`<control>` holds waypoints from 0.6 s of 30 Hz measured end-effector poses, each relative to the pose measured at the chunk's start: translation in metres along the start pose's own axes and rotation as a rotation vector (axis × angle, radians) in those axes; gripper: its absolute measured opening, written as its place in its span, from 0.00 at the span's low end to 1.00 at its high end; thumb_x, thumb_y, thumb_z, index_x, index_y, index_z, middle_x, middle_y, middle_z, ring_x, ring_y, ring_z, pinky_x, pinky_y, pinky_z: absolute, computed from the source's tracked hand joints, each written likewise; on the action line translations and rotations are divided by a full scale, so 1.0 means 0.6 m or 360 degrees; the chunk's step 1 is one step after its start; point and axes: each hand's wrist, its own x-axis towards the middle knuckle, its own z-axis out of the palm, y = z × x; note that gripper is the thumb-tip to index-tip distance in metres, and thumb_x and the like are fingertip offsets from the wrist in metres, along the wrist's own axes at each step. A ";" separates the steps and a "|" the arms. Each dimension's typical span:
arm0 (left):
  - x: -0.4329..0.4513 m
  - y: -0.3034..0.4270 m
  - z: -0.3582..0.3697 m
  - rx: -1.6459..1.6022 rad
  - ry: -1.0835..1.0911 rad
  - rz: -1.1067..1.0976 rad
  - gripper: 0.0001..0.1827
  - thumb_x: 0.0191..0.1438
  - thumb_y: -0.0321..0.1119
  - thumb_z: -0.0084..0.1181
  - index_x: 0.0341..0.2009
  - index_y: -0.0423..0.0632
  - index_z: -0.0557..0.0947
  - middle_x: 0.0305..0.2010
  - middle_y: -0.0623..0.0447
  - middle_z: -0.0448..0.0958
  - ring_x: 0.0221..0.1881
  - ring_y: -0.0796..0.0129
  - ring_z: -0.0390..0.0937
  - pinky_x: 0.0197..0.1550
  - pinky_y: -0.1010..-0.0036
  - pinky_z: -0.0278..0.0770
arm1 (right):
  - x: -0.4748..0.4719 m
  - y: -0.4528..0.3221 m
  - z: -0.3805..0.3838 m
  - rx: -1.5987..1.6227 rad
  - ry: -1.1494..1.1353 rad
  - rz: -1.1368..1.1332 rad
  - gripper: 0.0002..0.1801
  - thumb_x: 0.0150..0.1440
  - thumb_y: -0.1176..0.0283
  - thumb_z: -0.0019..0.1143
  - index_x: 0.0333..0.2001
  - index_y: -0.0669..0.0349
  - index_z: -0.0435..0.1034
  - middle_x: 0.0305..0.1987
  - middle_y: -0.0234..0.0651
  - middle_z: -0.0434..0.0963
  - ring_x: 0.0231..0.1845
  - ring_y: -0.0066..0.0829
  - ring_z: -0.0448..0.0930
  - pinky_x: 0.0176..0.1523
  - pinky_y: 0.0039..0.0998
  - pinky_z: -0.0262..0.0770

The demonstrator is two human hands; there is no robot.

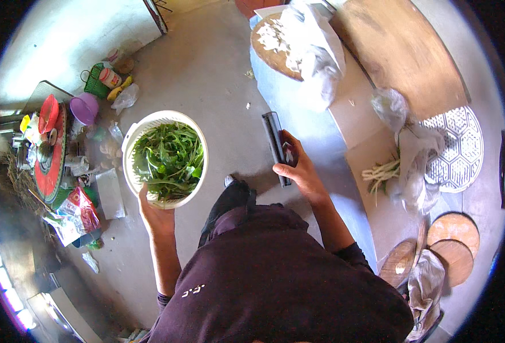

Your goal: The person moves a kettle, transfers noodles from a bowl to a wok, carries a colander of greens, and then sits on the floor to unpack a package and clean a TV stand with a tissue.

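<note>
A round white plastic basket point(205, 171) full of green leafy vegetables point(168, 158) is held at its near rim by my left hand point(158, 212), with the thumb over the edge. To the right, my right hand point(299, 171) grips a dark, flat, elongated object point(274, 145) that looks like a phone or a case; its exact kind is unclear. Both hands are apart, in front of my dark top, above the grey floor.
At right, a counter point(355, 124) bears a round wooden board point(271, 53) with white pieces, plastic bags point(321, 73) and pale-stemmed greens point(381, 171). At left stand a purple basin point(84, 108), a green basket point(96, 81) and a red round tray point(51, 171) with clutter.
</note>
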 end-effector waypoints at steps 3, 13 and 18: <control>0.070 0.033 0.025 0.0005 0.0005 -0.0002 0.25 0.60 0.44 0.49 0.58 0.45 0.68 0.55 0.46 0.73 0.56 0.55 0.72 0.58 0.56 0.71 | 0.089 -0.009 0.047 -0.0264 -0.0012 -0.0215 0.57 0.40 0.61 0.77 0.67 0.64 0.48 0.62 0.45 0.59 0.65 0.39 0.61 0.66 0.39 0.58; 0.330 0.094 0.207 0.0009 -0.0012 0.0025 0.26 0.60 0.43 0.50 0.59 0.45 0.67 0.57 0.46 0.71 0.56 0.55 0.71 0.58 0.56 0.70 | 0.409 -0.083 0.138 -0.0942 0.0198 -0.0847 0.57 0.35 0.69 0.78 0.65 0.64 0.49 0.61 0.47 0.59 0.63 0.42 0.62 0.66 0.39 0.58; 0.470 0.122 0.282 -0.0017 -0.0100 0.0024 0.27 0.57 0.44 0.53 0.59 0.47 0.68 0.55 0.48 0.73 0.55 0.56 0.72 0.57 0.56 0.71 | 0.578 -0.134 0.151 -0.1034 0.0242 -0.0970 0.58 0.31 0.73 0.78 0.65 0.63 0.50 0.60 0.48 0.60 0.62 0.45 0.63 0.65 0.41 0.59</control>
